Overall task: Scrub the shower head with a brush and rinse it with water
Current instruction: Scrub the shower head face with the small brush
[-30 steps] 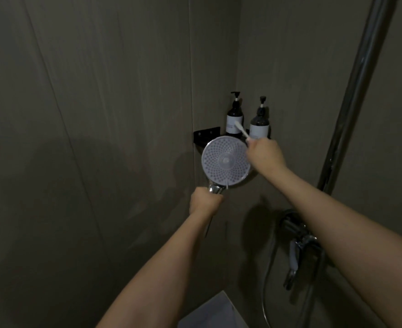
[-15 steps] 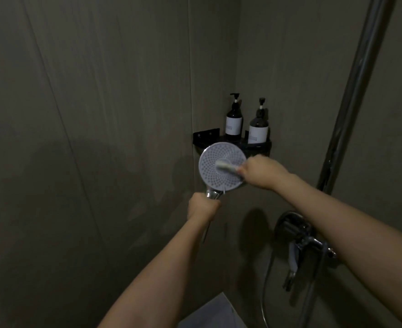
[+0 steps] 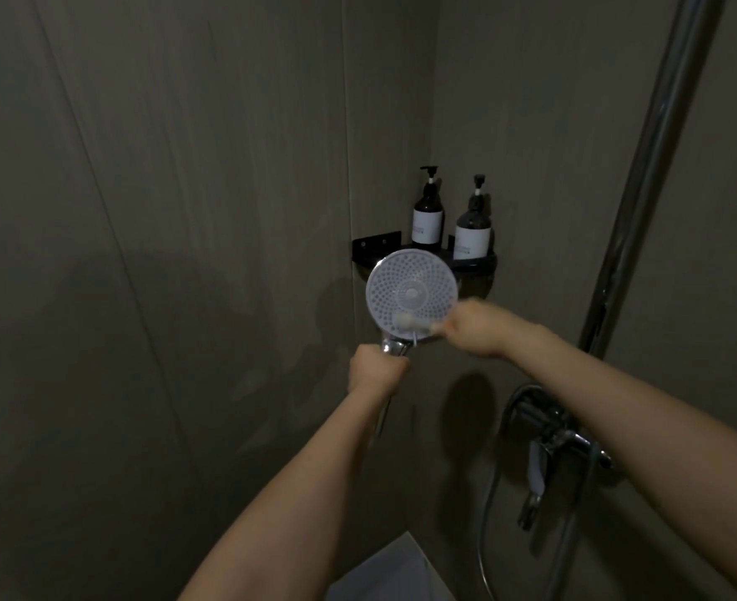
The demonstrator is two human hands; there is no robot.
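gripping the handle, the left hand (image 3: 377,370) props the shower head (image 3: 412,296) face-out at frame centre so the right hand (image 3: 477,329) (blurred, fingers seemingly clamped on it) can work the brush (image 3: 410,322) across its lower rim.

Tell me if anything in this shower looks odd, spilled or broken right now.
Nothing stands out. The left hand grips the handle of the shower head, and the right hand holds the brush against its lower face. Two pump bottles stand upright on the corner shelf. No water is seen flowing.
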